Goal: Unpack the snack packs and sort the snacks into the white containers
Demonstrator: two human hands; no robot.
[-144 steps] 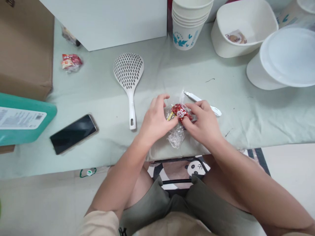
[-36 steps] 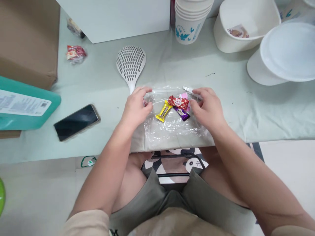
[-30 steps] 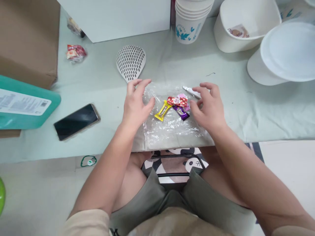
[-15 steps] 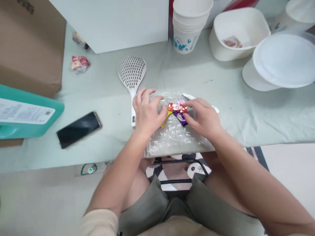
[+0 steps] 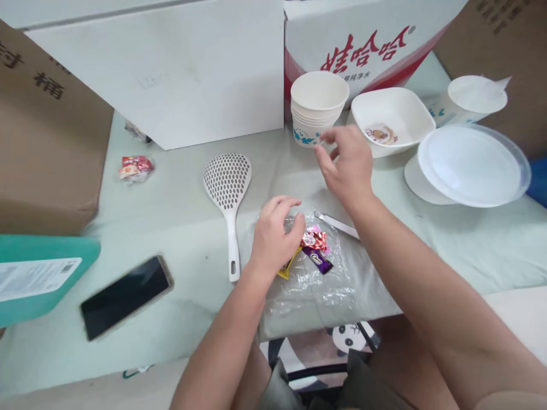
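Observation:
My left hand [image 5: 277, 238] is open beside a small group of wrapped sweets, its thumb close to the red wrapped candy [image 5: 314, 240]. Below that lie a purple wrapped candy [image 5: 318, 260] and a yellow wrapped one [image 5: 289, 265], partly covered by my hand. A bit of pink wrapper [image 5: 315, 229] peeks out behind. All rest on a clear plastic bag [image 5: 333, 290] spread flat. My right hand [image 5: 349, 162] is raised, fingers curved and apart with nothing in them, near the stacked paper cups [image 5: 319, 105] and the white rectangular bowl [image 5: 412, 111].
A slim white cutter [image 5: 337, 224] lies beside my right forearm. Left are a white slotted skimmer [image 5: 228, 179], a phone [image 5: 126, 296], a red packet [image 5: 135, 168] and a green container [image 5: 38, 285]. A lidded tub [image 5: 474, 165] and another cup [image 5: 476, 94] stand right; boxes line the back.
My right hand has left the sweets and moved up and away towards the cups and bowl. My left hand stays by the sweets. The view has tilted up, showing more of the boxes.

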